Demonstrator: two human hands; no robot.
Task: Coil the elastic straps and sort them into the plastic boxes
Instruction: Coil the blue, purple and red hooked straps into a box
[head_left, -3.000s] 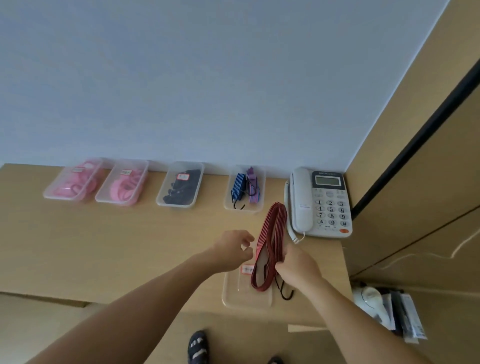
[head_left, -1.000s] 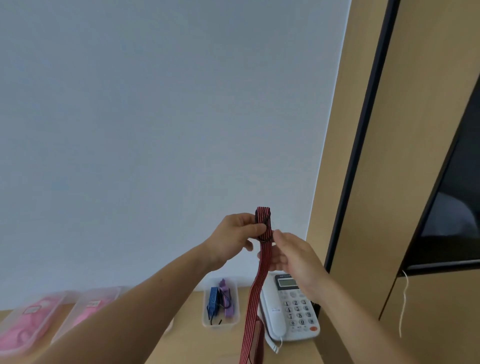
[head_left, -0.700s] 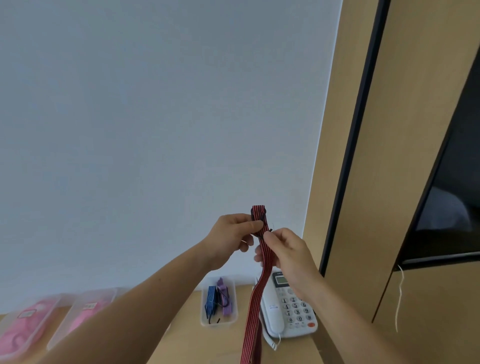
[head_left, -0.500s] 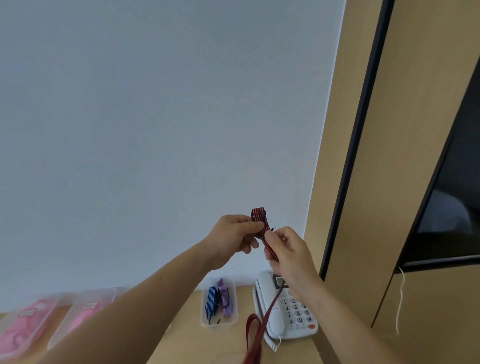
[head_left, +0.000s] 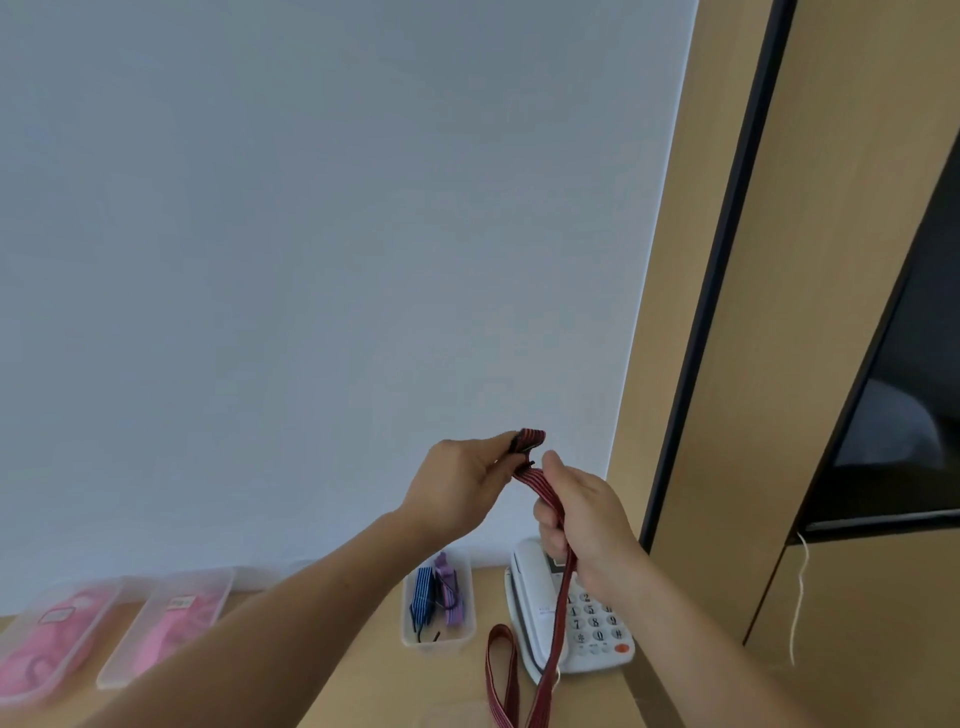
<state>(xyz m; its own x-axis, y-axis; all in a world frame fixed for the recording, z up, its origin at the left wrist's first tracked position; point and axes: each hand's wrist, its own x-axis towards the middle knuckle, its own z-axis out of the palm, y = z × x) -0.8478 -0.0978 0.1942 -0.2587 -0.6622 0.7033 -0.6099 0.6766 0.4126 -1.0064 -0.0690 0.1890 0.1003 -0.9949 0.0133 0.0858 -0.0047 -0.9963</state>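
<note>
A red-and-black striped elastic strap hangs from my raised hands in front of the wall. My left hand pinches its folded top end, a small coil between thumb and fingers. My right hand grips the strap just below, with the rest running down through its fist to a loop near the table. On the table stand clear plastic boxes: one with blue and purple straps and two with pink straps at the left.
A white desk phone sits on the wooden table right of the boxes, under the hanging strap. A wooden cabinet with a dark panel fills the right side. A white cord hangs there.
The strap has been lifted from the table box to chest height. In the last second my right hand slid down the strap and closed round it while my left keeps the folded end.
</note>
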